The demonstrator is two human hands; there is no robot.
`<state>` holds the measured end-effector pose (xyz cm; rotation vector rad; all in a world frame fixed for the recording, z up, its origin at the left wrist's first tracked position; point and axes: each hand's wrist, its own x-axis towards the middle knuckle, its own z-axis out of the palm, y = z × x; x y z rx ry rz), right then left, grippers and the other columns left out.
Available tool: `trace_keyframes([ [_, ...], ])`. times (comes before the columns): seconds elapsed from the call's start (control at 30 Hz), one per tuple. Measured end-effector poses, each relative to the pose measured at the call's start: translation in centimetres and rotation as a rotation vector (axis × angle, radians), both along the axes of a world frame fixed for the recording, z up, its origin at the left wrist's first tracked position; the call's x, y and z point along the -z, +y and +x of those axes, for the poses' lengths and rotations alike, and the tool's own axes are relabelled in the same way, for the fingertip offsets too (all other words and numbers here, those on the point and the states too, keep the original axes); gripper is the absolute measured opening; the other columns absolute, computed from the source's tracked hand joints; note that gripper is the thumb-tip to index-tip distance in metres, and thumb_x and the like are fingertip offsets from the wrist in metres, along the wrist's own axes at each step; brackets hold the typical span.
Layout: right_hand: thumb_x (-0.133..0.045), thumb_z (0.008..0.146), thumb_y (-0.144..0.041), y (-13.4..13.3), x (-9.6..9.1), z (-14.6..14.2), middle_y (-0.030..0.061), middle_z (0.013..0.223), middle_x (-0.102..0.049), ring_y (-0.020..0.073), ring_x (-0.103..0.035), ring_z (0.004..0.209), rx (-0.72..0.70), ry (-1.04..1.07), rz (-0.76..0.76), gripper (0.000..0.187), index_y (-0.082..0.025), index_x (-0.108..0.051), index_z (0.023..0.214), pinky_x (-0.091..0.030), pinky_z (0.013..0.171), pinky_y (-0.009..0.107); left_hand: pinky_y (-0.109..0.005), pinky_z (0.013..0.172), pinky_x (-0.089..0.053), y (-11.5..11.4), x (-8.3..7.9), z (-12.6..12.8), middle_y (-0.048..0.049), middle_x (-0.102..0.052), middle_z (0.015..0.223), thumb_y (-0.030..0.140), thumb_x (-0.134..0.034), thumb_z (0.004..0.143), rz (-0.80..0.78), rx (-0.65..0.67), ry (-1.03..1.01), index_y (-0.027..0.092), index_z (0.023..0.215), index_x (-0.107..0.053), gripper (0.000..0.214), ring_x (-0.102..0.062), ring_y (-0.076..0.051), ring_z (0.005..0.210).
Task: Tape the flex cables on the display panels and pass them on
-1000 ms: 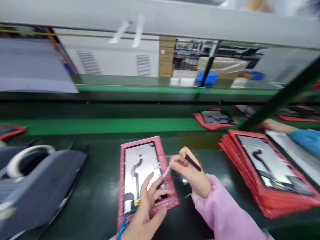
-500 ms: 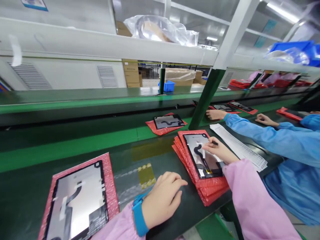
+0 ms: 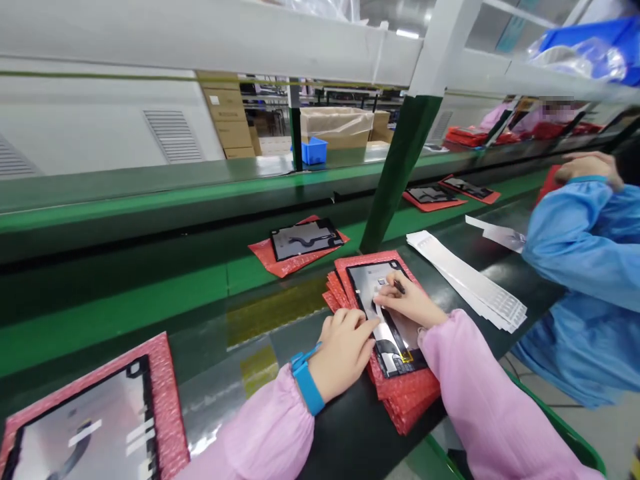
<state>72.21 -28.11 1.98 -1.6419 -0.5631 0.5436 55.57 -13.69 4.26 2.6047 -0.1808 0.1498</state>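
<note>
A tablet-sized display panel [image 3: 367, 279] lies back side up on a stack of red bubble-wrap sleeves [image 3: 407, 397]. On its silvery back are a dark flat cable and a white strip [image 3: 379, 311]. My right hand [image 3: 417, 305] is closed in a pinch over the panel, with a slim black tool [image 3: 399, 287] between the fingers; its exact kind is unclear. The fingertips meet the white strip. My left hand [image 3: 343, 353], wearing a blue wristband [image 3: 307, 385], rests at the panel's left edge with fingers extended and nothing held.
Another panel [image 3: 100, 433] on red wrap lies at the lower left, and one more [image 3: 305, 239] sits behind the stack. White label sheets [image 3: 465, 280] lie to the right. A green post [image 3: 400, 173] rises behind the stack. A co-worker's blue sleeve [image 3: 580, 233] is at right.
My left hand has moved from the bare bench to the panel's left edge. My right hand stays over the panel. The co-worker's hands have shifted right, and the view has turned.
</note>
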Motion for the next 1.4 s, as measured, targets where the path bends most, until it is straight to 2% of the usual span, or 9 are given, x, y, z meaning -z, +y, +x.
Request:
trace_keyframes([
  [0.1, -0.089, 0.060, -0.052, 0.0, 0.4, -0.1, -0.0114, 0.061, -0.055, 0.0130, -0.056, 0.061, 0.023, -0.044, 0.001, 0.062, -0.028, -0.036, 0.080, -0.049, 0.070, 0.030, -0.047, 0.091, -0.043, -0.3, 0.8, 1.0, -0.0087, -0.061, 0.115, 0.028, -0.057, 0.098, 0.009, -0.017, 0.010, 0.028, 0.131, -0.063, 0.034, -0.051, -0.029, 0.108],
  [0.27, -0.090, 0.060, -0.046, 0.1, 1.1, 0.0, -0.0064, 0.073, -0.067, 0.0163, -0.062, 0.068, 0.090, -0.130, -0.027, 0.062, -0.028, -0.035, 0.082, -0.050, 0.076, 0.035, -0.048, 0.090, -0.042, -0.4, 2.2, 1.5, -0.0089, -0.060, 0.110, 0.029, -0.058, 0.098, -0.030, -0.033, 0.015, 0.029, 0.127, -0.067, 0.031, -0.050, -0.029, 0.106],
  [0.4, -0.094, 0.050, -0.045, 1.1, 1.6, 0.7, -0.0071, 0.077, -0.062, 0.0169, -0.063, 0.072, 0.193, -0.197, -0.055, 0.071, -0.029, -0.035, 0.085, -0.052, 0.072, 0.033, -0.048, 0.092, -0.040, -0.7, 2.8, 1.3, -0.0087, -0.059, 0.108, 0.025, -0.058, 0.096, -0.132, -0.054, 0.002, 0.029, 0.125, -0.068, 0.031, -0.050, -0.029, 0.106],
  [0.5, -0.092, 0.053, -0.048, 1.0, 1.2, 1.8, -0.0077, 0.076, -0.059, 0.0165, -0.061, 0.065, 0.318, -0.222, -0.102, 0.071, -0.029, -0.034, 0.088, -0.052, 0.060, 0.030, -0.047, 0.094, -0.041, -0.7, 3.0, 0.6, -0.0080, -0.058, 0.108, 0.022, -0.056, 0.096, -0.258, -0.091, -0.007, 0.028, 0.121, -0.068, 0.029, -0.052, -0.028, 0.106],
  [0.63, -0.074, 0.072, -0.058, -3.0, -0.5, 3.9, -0.0045, 0.076, -0.064, 0.0147, -0.057, 0.051, 0.521, -0.203, -0.179, 0.055, -0.030, -0.030, 0.091, -0.040, 0.040, 0.024, -0.037, 0.085, -0.048, -0.1, 3.5, -0.8, -0.0073, -0.059, 0.102, 0.022, -0.044, 0.099, -0.491, -0.198, 0.015, 0.020, 0.116, -0.061, 0.024, -0.059, -0.021, 0.092],
  [0.8, -0.087, 0.052, -0.035, -8.7, -1.0, 4.5, -0.0032, 0.063, -0.065, 0.0185, -0.061, 0.052, 0.621, -0.146, -0.335, 0.064, -0.029, -0.033, 0.085, -0.040, 0.038, 0.024, -0.025, 0.054, -0.048, -0.1, 5.4, -0.3, 0.0049, -0.058, 0.067, 0.034, -0.046, 0.103, -0.776, -0.202, 0.193, 0.019, 0.088, -0.058, 0.024, -0.055, -0.010, 0.050],
  [1.0, -0.083, 0.054, -0.032, -8.1, 0.9, 3.7, 0.0002, 0.068, -0.073, 0.0248, -0.070, 0.065, 0.596, -0.110, -0.377, 0.058, -0.030, -0.032, 0.082, -0.050, 0.045, 0.029, -0.027, 0.059, -0.056, -1.1, 7.0, 2.1, -0.0011, -0.067, 0.089, 0.040, -0.060, 0.100, -0.897, -0.279, 0.333, 0.015, 0.107, -0.064, 0.027, -0.064, -0.012, 0.065],
  [1.23, -0.074, 0.060, -0.038, -6.6, -0.2, 2.3, -0.0033, 0.065, -0.067, 0.0215, -0.064, 0.061, 0.676, -0.295, -0.417, 0.044, -0.029, -0.036, 0.081, -0.049, 0.060, 0.033, -0.041, 0.082, -0.059, -1.7, 6.0, 2.5, -0.0081, -0.067, 0.118, 0.036, -0.064, 0.098, -0.904, -0.324, 0.251, 0.017, 0.121, -0.063, 0.030, -0.068, -0.021, 0.096],
  [1.4, -0.072, 0.064, -0.046, -5.5, -3.5, -1.8, 0.0032, 0.074, -0.066, 0.0253, -0.063, 0.063, 0.662, -0.489, -0.295, 0.042, -0.030, -0.039, 0.084, -0.048, 0.060, 0.039, -0.039, 0.079, -0.058, -1.4, 3.4, 0.3, -0.0058, -0.068, 0.108, 0.037, -0.063, 0.098, -0.918, -0.399, 0.086, 0.016, 0.111, -0.065, 0.025, -0.067, -0.019, 0.089],
])
